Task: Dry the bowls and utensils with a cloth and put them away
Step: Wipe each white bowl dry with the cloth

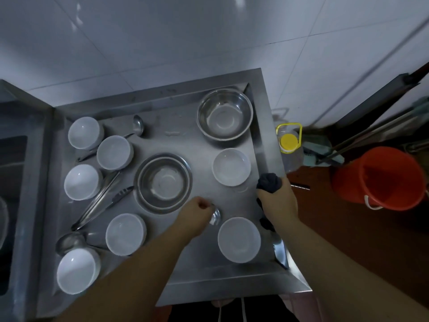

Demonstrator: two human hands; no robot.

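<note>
- Pinching a small shiny steel spoon (214, 216), left hand (196, 211) lifts it near the steel counter's (209, 284) front, ready for wiping.
- Right hand (278, 202) clenches the dark blue cloth (269, 181) at the counter's right edge, probably to meet the spoon.

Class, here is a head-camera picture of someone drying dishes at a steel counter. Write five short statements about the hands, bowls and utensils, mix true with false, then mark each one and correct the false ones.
1. The right hand grips a dark cloth. True.
2. The left hand holds a white bowl. False: it pinches the handle of a metal spoon on the steel counter.
3. Two steel bowls stand on the counter, one at the far right corner and one in the middle. True.
4. The tongs lie inside the middle steel bowl. False: they lie on the counter to its left.
5. The red bucket stands on the counter. False: it stands on the floor to the right.
</note>
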